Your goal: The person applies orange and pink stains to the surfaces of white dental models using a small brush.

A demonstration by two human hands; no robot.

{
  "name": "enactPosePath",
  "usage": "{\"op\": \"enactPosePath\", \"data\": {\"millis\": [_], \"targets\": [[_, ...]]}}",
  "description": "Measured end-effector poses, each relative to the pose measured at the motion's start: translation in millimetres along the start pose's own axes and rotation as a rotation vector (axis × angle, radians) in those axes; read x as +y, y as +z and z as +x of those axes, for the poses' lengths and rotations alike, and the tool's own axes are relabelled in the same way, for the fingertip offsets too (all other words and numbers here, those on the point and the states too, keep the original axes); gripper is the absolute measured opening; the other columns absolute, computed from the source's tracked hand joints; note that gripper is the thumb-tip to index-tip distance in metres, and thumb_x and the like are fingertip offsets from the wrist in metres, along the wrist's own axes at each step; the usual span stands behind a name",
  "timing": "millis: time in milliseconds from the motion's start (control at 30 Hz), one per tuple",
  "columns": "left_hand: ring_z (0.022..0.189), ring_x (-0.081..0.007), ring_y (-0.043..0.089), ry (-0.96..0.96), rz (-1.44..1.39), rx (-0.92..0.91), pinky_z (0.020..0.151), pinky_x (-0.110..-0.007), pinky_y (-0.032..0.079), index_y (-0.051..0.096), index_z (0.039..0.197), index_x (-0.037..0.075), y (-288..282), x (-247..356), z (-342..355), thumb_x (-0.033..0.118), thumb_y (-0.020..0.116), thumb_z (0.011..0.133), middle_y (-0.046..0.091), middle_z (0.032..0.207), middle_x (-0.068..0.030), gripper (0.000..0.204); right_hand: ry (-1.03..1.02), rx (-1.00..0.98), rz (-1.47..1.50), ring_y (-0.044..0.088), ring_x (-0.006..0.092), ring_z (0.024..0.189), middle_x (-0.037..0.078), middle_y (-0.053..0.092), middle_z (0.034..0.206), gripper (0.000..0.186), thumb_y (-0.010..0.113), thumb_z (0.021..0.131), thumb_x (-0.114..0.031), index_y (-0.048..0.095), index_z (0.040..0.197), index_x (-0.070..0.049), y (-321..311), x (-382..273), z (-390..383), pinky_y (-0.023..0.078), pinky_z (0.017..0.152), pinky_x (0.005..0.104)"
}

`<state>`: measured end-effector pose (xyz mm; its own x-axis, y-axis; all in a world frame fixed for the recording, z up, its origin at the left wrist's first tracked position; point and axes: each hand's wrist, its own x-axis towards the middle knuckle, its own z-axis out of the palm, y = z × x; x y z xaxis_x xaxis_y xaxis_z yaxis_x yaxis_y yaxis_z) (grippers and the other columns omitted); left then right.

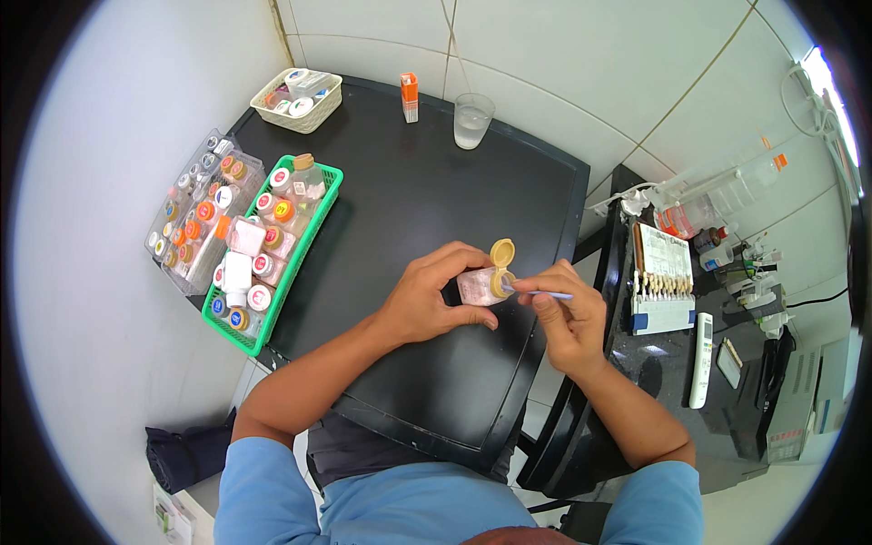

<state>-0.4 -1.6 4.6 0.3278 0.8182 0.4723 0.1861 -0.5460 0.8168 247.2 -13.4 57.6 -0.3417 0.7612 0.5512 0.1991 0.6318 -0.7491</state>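
A small clear bottle of pinkish powder (476, 287) lies tilted in my left hand (425, 292), its mouth toward the right. The fingers and thumb are closed around it. Its yellow flip-top lid (502, 252) stands open. My right hand (574, 320) pinches a thin lavender stick (554, 294) between thumb and fingers. The stick's far end reaches the bottle's mouth; whether the tip is inside, I cannot tell. Both hands are above the right part of the black table (400, 209).
At the left, a green basket (304, 245) of capped bottles stands beside a clear rack of small jars (195, 213). Farther back are a cream basket (315, 120), an orange box (410, 98) and a glass of liquid (471, 123). A side counter holds a shade guide (661, 286) and white remote (701, 361).
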Motion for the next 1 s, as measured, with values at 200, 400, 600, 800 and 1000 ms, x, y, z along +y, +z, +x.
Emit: {"op": "enactPosePath", "data": {"millis": [200, 400, 600, 800, 1000], "targets": [[0.117, -0.03, 0.075, 0.059, 0.016, 0.004, 0.103, -0.04, 0.058, 0.075, 0.13, 0.001, 0.9, 2.7, 1.4, 0.027, 0.105, 0.076, 0.075, 0.127, -0.0146, 0.068, 0.081, 0.002, 0.064, 0.065, 0.0185, 0.083, 0.009, 0.076, 0.091, 0.02, 0.066, 0.113, -0.012, 0.08, 0.109, 0.002, -5.2, 6.3, -3.3, 0.048, 0.079, 0.0335], [0.117, -0.0223, 0.075, -0.136, -0.22, -0.03, 0.098, -0.036, 0.06, 0.066, 0.14, 0.002, 4.8, -0.9, -2.8, 0.018, 0.098, 0.088, 0.074, 0.124, -0.0109, 0.064, 0.044, 0.036, 0.009, 0.066, 0.0195, 0.086, 0.01, 0.075, 0.092, 0.019, 0.065, 0.113, -0.01, 0.079, 0.11, 0.002, -2.8, 5.5, -2.8, 0.049, 0.079, 0.0328], [0.12, -0.0192, 0.074, -0.239, -0.494, -0.052, 0.102, -0.035, 0.062, 0.052, 0.139, 0.002, 11.7, -7.7, -5.4, 0.008, 0.09, 0.095, 0.072, 0.129, -0.0123, 0.058, 0.12, 0.081, 0.084, 0.067, 0.0184, 0.087, 0.01, 0.075, 0.095, 0.019, 0.063, 0.114, -0.01, 0.077, 0.115, 0.003, -0.2, 7.6, -4.0, 0.051, 0.079, 0.0317], [0.119, -0.0175, 0.074, -0.268, -0.491, -0.057, 0.102, -0.035, 0.062, 0.057, 0.148, 0.001, 9.9, -6.9, -5.6, 0.005, 0.09, 0.094, 0.072, 0.133, -0.0116, 0.063, 0.029, 0.036, 0.034, 0.067, 0.0157, 0.09, 0.011, 0.074, 0.104, 0.022, 0.061, 0.117, -0.012, 0.076, 0.118, 0.003, -6.7, 6.5, -3.1, 0.052, 0.082, 0.0299], [0.115, -0.0153, 0.073, -0.32, -0.476, -0.1, 0.103, -0.034, 0.062, 0.064, 0.152, 0.001, 6.2, -2.2, -1.1, 0.006, 0.09, 0.095, 0.072, 0.133, -0.0101, 0.063, 0.079, 0.071, 0.109, 0.066, 0.015, 0.091, 0.011, 0.073, 0.103, 0.024, 0.06, 0.118, -0.014, 0.075, 0.119, 0.003, -8.2, 14.6, -1.8, 0.052, 0.082, 0.0298]]}}
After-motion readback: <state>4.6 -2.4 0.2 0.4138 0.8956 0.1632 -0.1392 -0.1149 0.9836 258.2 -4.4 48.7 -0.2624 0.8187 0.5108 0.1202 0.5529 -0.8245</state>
